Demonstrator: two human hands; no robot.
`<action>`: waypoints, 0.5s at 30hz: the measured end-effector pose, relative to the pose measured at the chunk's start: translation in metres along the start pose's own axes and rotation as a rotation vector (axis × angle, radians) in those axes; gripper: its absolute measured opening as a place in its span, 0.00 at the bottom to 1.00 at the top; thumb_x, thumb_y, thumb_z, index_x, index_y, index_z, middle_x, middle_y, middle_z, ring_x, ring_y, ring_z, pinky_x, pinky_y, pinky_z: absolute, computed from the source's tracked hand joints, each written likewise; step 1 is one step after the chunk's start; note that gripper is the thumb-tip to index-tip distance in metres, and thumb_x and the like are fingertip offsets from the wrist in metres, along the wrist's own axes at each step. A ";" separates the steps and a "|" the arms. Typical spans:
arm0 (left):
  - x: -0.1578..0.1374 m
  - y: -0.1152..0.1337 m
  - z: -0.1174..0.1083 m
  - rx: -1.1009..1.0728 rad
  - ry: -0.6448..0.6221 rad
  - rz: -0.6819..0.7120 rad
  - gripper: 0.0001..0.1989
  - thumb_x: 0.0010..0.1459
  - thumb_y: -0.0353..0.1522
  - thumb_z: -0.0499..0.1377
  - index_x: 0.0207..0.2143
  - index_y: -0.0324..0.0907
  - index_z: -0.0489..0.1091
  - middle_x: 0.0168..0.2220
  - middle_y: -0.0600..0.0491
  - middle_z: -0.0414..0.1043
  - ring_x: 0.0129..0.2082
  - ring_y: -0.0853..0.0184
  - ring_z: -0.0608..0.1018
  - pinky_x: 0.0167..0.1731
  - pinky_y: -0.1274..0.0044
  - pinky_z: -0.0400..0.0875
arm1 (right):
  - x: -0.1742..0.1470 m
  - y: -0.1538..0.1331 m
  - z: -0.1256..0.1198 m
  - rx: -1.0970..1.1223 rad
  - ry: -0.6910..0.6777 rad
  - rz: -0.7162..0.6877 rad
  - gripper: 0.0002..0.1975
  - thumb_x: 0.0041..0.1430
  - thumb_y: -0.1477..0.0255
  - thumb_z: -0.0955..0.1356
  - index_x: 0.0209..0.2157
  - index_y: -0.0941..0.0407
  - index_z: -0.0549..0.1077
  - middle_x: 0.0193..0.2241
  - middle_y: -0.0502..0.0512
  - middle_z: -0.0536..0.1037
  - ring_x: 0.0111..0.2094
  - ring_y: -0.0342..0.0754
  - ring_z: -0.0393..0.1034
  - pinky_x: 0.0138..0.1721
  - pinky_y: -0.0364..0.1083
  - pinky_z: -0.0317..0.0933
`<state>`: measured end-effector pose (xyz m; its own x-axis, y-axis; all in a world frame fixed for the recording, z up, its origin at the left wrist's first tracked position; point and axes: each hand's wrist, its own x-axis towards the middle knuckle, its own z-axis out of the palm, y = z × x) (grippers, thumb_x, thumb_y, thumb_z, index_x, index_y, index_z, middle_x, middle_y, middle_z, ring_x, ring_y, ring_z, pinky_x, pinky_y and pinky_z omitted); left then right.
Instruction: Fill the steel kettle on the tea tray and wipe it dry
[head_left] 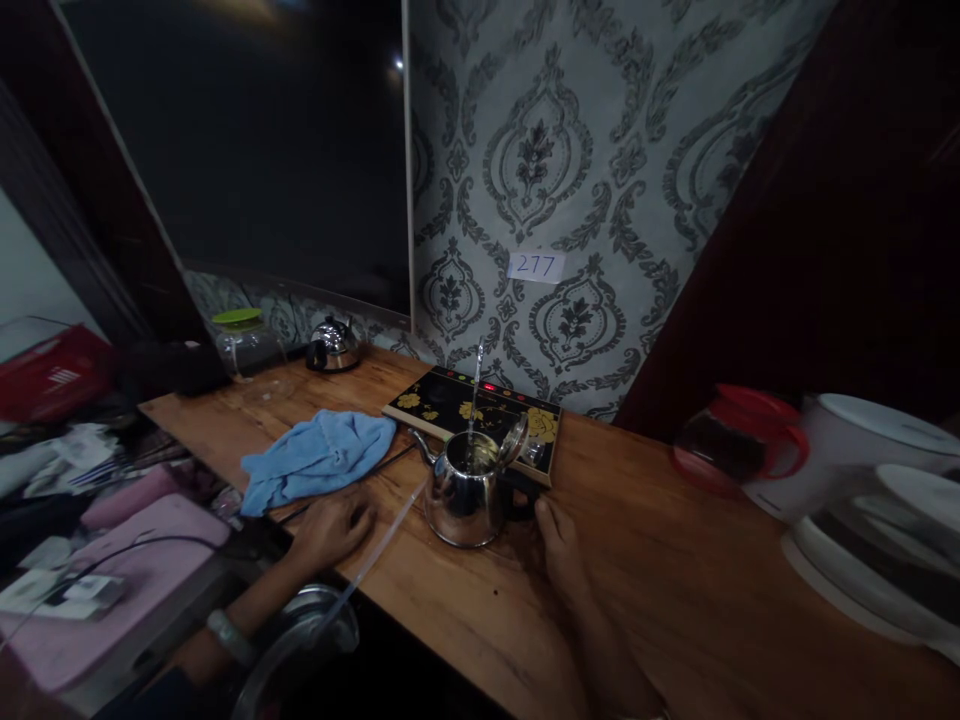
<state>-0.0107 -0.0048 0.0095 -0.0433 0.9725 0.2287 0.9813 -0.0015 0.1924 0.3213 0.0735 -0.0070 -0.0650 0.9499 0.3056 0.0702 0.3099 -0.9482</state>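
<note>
A shiny steel kettle (463, 505) stands on the wooden tabletop with its lid (514, 440) tilted up and its spout to the left. My right hand (556, 550) is at the black handle (519, 497), thumb on its end; the fingers are partly in shadow. Loosely curled on the table's front edge, my left hand (336, 528) shows nothing in it. A thin clear spout (478, 375) rises from the black panel (435, 398) with gold flowers, and a bright stream runs down into the kettle. Red digits glow on the panel.
A blue cloth (322, 455) lies left of the kettle. Behind it are a second kettle (334, 345) and a glass jar (251, 350). A clear tube (386, 535) runs toward a metal pot (319, 610) below. At right stand a red-lidded jug (739, 440) and white appliances (847, 450).
</note>
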 end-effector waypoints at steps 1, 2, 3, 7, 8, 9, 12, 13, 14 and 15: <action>0.000 0.000 0.000 0.003 0.001 0.003 0.13 0.57 0.36 0.47 0.26 0.42 0.67 0.27 0.51 0.72 0.29 0.66 0.73 0.29 0.76 0.60 | 0.000 0.000 0.000 0.000 0.000 0.002 0.27 0.55 0.46 0.62 0.31 0.57 0.76 0.29 0.56 0.78 0.33 0.52 0.71 0.36 0.47 0.64; 0.000 -0.001 0.001 0.007 0.001 0.002 0.13 0.58 0.36 0.47 0.26 0.42 0.68 0.28 0.51 0.73 0.29 0.66 0.73 0.30 0.76 0.60 | 0.000 0.000 0.000 0.001 0.001 0.002 0.27 0.55 0.46 0.62 0.30 0.57 0.76 0.29 0.55 0.78 0.33 0.52 0.71 0.35 0.46 0.64; 0.000 -0.001 0.001 0.014 0.000 -0.001 0.14 0.58 0.36 0.47 0.26 0.42 0.68 0.28 0.52 0.73 0.29 0.66 0.73 0.30 0.76 0.60 | 0.000 0.000 0.000 0.002 0.002 0.001 0.27 0.55 0.46 0.62 0.30 0.57 0.76 0.28 0.55 0.78 0.32 0.51 0.71 0.35 0.46 0.64; 0.000 0.000 0.001 0.039 -0.009 -0.002 0.14 0.58 0.36 0.47 0.26 0.42 0.68 0.28 0.51 0.73 0.29 0.65 0.74 0.30 0.76 0.61 | 0.000 0.000 0.000 0.000 0.013 -0.012 0.26 0.55 0.47 0.63 0.29 0.57 0.75 0.28 0.55 0.78 0.33 0.52 0.70 0.36 0.46 0.64; 0.000 0.000 0.001 0.043 -0.011 0.001 0.14 0.58 0.36 0.46 0.26 0.42 0.68 0.28 0.51 0.73 0.29 0.65 0.74 0.30 0.75 0.61 | 0.000 0.000 0.000 -0.002 0.013 -0.013 0.26 0.55 0.47 0.63 0.30 0.57 0.76 0.28 0.55 0.78 0.33 0.52 0.70 0.36 0.46 0.64; 0.000 0.000 0.001 0.046 -0.013 0.004 0.14 0.58 0.36 0.46 0.26 0.42 0.68 0.28 0.50 0.73 0.30 0.65 0.74 0.30 0.75 0.61 | 0.000 -0.001 0.000 -0.005 0.010 -0.013 0.27 0.55 0.47 0.63 0.30 0.57 0.76 0.28 0.55 0.77 0.33 0.52 0.70 0.36 0.46 0.63; 0.000 0.000 0.001 0.056 -0.015 -0.001 0.15 0.58 0.37 0.46 0.27 0.42 0.68 0.29 0.50 0.73 0.30 0.64 0.74 0.30 0.75 0.61 | -0.001 -0.002 0.000 -0.008 -0.008 -0.009 0.27 0.56 0.47 0.62 0.29 0.57 0.75 0.27 0.55 0.77 0.31 0.51 0.69 0.36 0.46 0.63; 0.000 0.000 0.001 0.060 -0.015 -0.004 0.15 0.58 0.37 0.46 0.27 0.42 0.68 0.29 0.50 0.73 0.30 0.64 0.74 0.30 0.75 0.61 | -0.001 -0.002 0.000 -0.004 -0.010 -0.010 0.26 0.56 0.48 0.62 0.29 0.57 0.75 0.27 0.55 0.77 0.32 0.51 0.70 0.36 0.46 0.63; 0.000 -0.001 0.001 0.062 -0.016 -0.004 0.14 0.58 0.37 0.46 0.27 0.42 0.68 0.29 0.50 0.74 0.30 0.64 0.74 0.30 0.75 0.61 | -0.001 -0.001 0.000 0.000 -0.009 -0.011 0.26 0.57 0.48 0.62 0.29 0.57 0.75 0.28 0.55 0.77 0.33 0.51 0.70 0.36 0.46 0.63; 0.000 -0.001 0.001 0.061 -0.019 -0.001 0.14 0.58 0.36 0.46 0.27 0.42 0.68 0.29 0.50 0.74 0.30 0.64 0.75 0.30 0.75 0.61 | -0.001 -0.001 0.000 0.004 -0.009 -0.013 0.26 0.57 0.48 0.62 0.30 0.57 0.75 0.28 0.55 0.77 0.34 0.52 0.70 0.37 0.46 0.63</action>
<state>-0.0116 -0.0047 0.0082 -0.0416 0.9767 0.2105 0.9909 0.0133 0.1343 0.3218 0.0724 -0.0062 -0.0744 0.9454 0.3172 0.0656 0.3221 -0.9444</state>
